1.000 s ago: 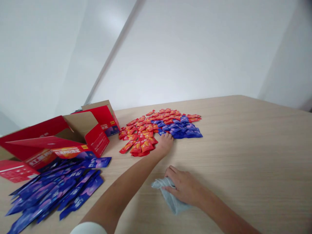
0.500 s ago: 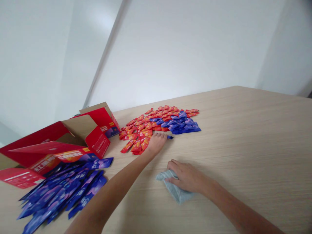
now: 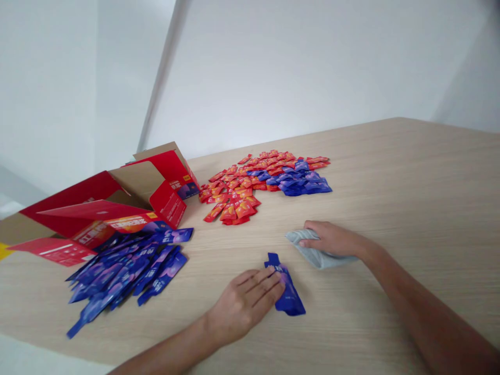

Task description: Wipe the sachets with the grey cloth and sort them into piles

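Observation:
Near the front of the table, my left hand (image 3: 248,299) has its fingers laid over the upper part of a blue pouch (image 3: 291,297) with white print; the thumb is hidden, and the pouch's lower end sticks out to the right. Farther right, my right hand (image 3: 330,239) grips a folded pale grey-blue cloth (image 3: 320,258), thumb on its near side, the cloth touching or just over the tabletop. Beyond both hands lies a spread of small red-orange pouches (image 3: 234,208), with a cluster of blue pouches (image 3: 304,182) on its right side.
To the left stands an open red cardboard box (image 3: 94,208) with its flaps spread, and another red box (image 3: 175,169) is behind it. Several long blue pouches (image 3: 128,268) lie heaped in front. The wooden table (image 3: 410,182) runs back to a pale wall (image 3: 312,73).
My left hand has come back from beside the red-orange pouches toward me, bringing the blue pouch. My right hand has shifted slightly away and right with the cloth. The view has tilted.

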A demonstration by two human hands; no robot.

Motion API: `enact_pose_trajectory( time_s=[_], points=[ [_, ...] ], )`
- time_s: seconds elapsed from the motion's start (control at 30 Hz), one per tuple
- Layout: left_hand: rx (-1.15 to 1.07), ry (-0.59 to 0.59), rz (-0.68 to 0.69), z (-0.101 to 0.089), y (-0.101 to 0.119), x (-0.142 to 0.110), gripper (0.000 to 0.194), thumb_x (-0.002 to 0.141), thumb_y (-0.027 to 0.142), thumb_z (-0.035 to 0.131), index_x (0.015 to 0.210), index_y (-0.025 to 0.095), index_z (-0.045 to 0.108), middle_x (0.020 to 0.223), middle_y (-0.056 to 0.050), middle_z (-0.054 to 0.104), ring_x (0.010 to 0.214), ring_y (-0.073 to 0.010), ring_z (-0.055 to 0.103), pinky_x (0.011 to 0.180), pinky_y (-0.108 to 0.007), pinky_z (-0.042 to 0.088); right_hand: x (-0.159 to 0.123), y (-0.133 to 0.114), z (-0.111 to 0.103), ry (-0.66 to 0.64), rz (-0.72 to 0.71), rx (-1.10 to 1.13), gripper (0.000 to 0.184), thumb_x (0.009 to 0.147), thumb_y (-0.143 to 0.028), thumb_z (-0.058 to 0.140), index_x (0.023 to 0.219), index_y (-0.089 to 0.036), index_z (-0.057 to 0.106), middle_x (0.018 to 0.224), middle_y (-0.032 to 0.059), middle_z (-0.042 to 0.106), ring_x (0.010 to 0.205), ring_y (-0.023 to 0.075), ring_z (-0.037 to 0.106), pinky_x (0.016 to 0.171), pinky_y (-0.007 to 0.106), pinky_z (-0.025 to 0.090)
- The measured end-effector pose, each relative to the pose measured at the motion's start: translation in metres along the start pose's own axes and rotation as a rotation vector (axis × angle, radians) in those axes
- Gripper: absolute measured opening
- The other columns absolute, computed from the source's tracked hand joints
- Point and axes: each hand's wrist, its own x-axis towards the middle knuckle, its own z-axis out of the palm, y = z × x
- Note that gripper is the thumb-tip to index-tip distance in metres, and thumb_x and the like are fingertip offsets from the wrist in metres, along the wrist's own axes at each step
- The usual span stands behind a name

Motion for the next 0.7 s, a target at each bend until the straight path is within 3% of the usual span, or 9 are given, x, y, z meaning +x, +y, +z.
enact_pose_trajectory(
  time_s=[0.13, 0.23, 0.33, 0.47, 0.57, 0.7],
  points=[
    [-0.061, -0.081, -0.069, 0.008, 0.013, -0.024, 0.039, 0.107, 0.017, 0.043, 0.144, 0.019, 0.054, 0.146, -0.007, 0.059, 0.143, -0.0198, 0.048, 0.113, -0.034, 0.047, 0.000, -0.001, -0.002, -0.020, 0.016, -0.007, 0.042, 0.091, -0.064, 0.053, 0.100, -0.024, 0.056, 0.101, 0.0076, 0.069, 0.092, 0.0261, 0.063, 0.075, 0.034, 0.044],
    [-0.131, -0.147, -0.151, 0.001, 0.021, -0.029, 0.042, 0.107, 0.018, 0.044, 0.148, 0.022, 0.051, 0.151, -0.006, 0.055, 0.145, -0.0202, 0.046, 0.116, -0.037, 0.044, 0.000, -0.001, -0.004, -0.032, 0.029, -0.013, 0.045, 0.091, -0.068, 0.051, 0.100, -0.024, 0.056, 0.101, 0.0077, 0.069, 0.093, 0.0262, 0.064, 0.075, 0.034, 0.045],
    [-0.209, -0.178, -0.236, -0.008, 0.038, -0.020, 0.048, 0.107, 0.018, 0.040, 0.155, 0.020, 0.040, 0.158, -0.008, 0.046, 0.151, -0.0202, 0.035, 0.119, -0.040, 0.041, 0.001, 0.000, -0.004, -0.034, 0.029, -0.016, 0.046, 0.091, -0.068, 0.051, 0.102, -0.024, 0.056, 0.102, 0.0070, 0.069, 0.095, 0.0259, 0.064, 0.076, 0.033, 0.045],
    [-0.238, -0.190, -0.390, -0.005, 0.065, 0.001, 0.066, 0.105, 0.045, 0.047, 0.161, 0.017, 0.026, 0.165, -0.013, 0.031, 0.155, -0.0291, 0.025, 0.119, -0.048, 0.039, 0.001, 0.003, -0.003, -0.022, 0.057, -0.042, 0.047, 0.090, -0.068, 0.050, 0.102, -0.023, 0.056, 0.099, 0.0063, 0.069, 0.091, 0.0254, 0.064, 0.075, 0.034, 0.044],
    [-0.257, -0.202, -0.411, 0.004, 0.076, 0.007, 0.067, 0.102, 0.055, 0.048, 0.159, 0.022, 0.033, 0.168, -0.011, 0.024, 0.156, -0.0324, 0.019, 0.121, -0.053, 0.035, 0.001, 0.002, -0.003, -0.023, 0.068, -0.049, 0.048, 0.091, -0.069, 0.049, 0.102, -0.023, 0.055, 0.097, 0.0056, 0.068, 0.089, 0.0248, 0.064, 0.074, 0.033, 0.044],
    [-0.316, -0.205, -0.391, 0.006, 0.073, -0.003, 0.053, 0.104, 0.049, 0.048, 0.151, 0.024, 0.046, 0.165, -0.005, 0.033, 0.157, -0.0275, 0.017, 0.125, -0.049, 0.032, 0.000, 0.001, -0.004, -0.029, 0.063, -0.058, 0.048, 0.092, -0.069, 0.048, 0.102, -0.023, 0.055, 0.097, 0.0062, 0.068, 0.088, 0.0249, 0.063, 0.074, 0.034, 0.043]
  ],
)
